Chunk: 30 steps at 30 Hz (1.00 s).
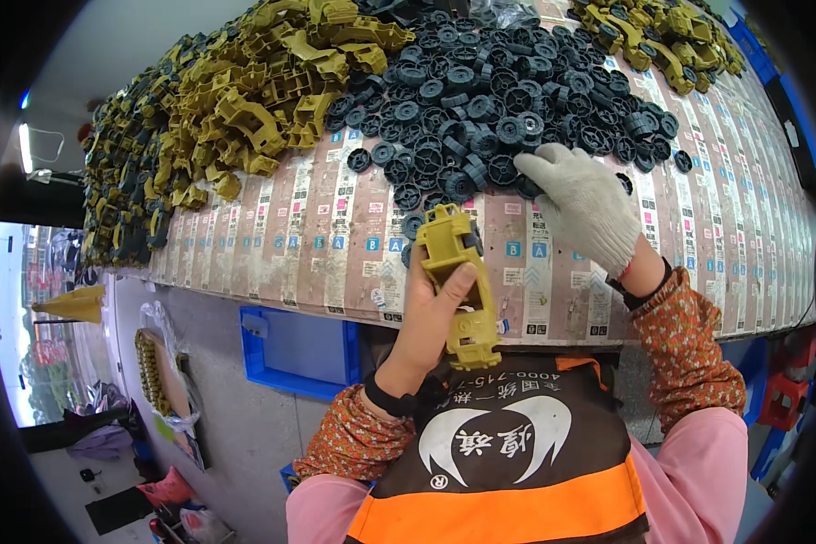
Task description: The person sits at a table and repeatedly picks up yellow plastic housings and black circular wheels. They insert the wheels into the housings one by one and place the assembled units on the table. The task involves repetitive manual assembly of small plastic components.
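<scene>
My left hand (431, 304), bare, is wrapped round a yellow plastic toy vehicle body (462, 313), thumb across its middle. The body stands nearly on end above the table's near edge, and a dark wheel shows at its upper right side. My right hand (580, 199), in a white knitted glove, is at the near edge of a large heap of dark blue-grey toy wheels (508, 100). Its fingers are bent and drawn together against the wheels; their tips are partly hidden, so what they grip cannot be made out.
Left of the wheels rises a heap of yellow toy bodies (245, 91), with bodies fitted with dark wheels (127, 181) farther left. More yellow bodies (671, 41) lie at the far right. A blue tray (299, 349) stands below the table's (326, 272) near edge.
</scene>
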### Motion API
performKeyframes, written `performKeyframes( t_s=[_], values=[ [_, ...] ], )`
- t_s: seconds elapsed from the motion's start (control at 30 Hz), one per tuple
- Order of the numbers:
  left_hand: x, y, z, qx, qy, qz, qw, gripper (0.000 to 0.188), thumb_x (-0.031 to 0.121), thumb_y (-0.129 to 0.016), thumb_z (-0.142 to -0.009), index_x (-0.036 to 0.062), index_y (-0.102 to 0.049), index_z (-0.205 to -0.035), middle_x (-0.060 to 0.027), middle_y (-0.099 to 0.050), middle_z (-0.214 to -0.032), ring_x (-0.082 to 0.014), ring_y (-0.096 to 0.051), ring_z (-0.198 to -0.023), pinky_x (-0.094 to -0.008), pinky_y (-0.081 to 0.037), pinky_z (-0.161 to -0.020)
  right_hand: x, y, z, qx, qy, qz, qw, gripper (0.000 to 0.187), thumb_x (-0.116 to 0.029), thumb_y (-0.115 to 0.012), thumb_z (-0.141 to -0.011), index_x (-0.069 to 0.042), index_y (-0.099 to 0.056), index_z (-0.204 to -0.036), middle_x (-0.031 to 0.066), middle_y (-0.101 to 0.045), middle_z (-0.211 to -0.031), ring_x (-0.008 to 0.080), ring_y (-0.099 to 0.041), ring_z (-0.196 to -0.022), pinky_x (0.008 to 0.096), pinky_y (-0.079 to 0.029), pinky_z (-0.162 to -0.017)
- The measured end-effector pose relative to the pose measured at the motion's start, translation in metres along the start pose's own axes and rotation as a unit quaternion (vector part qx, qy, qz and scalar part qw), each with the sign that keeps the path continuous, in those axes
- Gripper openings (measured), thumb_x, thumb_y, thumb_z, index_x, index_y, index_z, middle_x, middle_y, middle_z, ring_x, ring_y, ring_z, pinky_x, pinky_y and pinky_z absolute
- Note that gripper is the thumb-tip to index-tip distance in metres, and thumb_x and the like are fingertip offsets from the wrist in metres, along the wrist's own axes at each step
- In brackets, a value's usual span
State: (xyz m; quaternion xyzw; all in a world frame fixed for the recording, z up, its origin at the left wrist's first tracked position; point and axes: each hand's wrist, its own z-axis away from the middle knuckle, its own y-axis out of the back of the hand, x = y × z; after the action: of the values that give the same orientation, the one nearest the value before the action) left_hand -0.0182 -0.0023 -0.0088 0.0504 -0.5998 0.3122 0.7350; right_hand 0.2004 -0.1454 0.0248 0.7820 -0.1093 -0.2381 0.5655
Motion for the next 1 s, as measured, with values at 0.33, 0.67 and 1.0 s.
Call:
performKeyframes(
  t_s=[0.33,0.67,1.0],
  values=[
    [-0.002,0.009,0.001,0.048,-0.027,0.178,0.982,0.040,0.033,-0.069,-0.106,0.0121,-0.050,-0.134,-0.0027,-0.065,-0.108,-0.0128,-0.069,-0.093,-0.0316,-0.062,-0.079,-0.028,0.017,0.025,-0.022,-0.073,-0.272,0.959,0.036,-0.013,-0.068,-0.095,-0.002,-0.064,-0.129,0.0157,-0.069,-0.109,0.0312,-0.071,-0.099,0.0399,-0.057,-0.087],
    [-0.001,-0.005,0.000,0.090,-0.087,0.105,0.987,0.036,0.031,-0.070,-0.106,0.0086,-0.055,-0.130,-0.0039,-0.067,-0.105,-0.0140,-0.070,-0.087,-0.0320,-0.061,-0.073,-0.077,-0.002,0.085,-0.140,-0.165,-0.579,0.786,0.046,-0.015,-0.071,-0.097,0.002,-0.061,-0.139,0.0117,-0.072,-0.116,0.0188,-0.070,-0.102,0.0354,-0.057,-0.093],
    [-0.007,-0.015,0.012,0.142,-0.217,0.014,0.966,0.066,0.012,-0.082,-0.096,0.0064,-0.039,-0.146,-0.0037,-0.061,-0.122,-0.0129,-0.063,-0.106,-0.0309,-0.053,-0.097,-0.098,0.005,0.099,-0.096,-0.133,-0.471,0.867,0.045,-0.008,-0.066,-0.097,0.001,-0.058,-0.140,0.0272,-0.072,-0.104,0.0418,-0.075,-0.095,0.0447,-0.059,-0.083]
  ],
)
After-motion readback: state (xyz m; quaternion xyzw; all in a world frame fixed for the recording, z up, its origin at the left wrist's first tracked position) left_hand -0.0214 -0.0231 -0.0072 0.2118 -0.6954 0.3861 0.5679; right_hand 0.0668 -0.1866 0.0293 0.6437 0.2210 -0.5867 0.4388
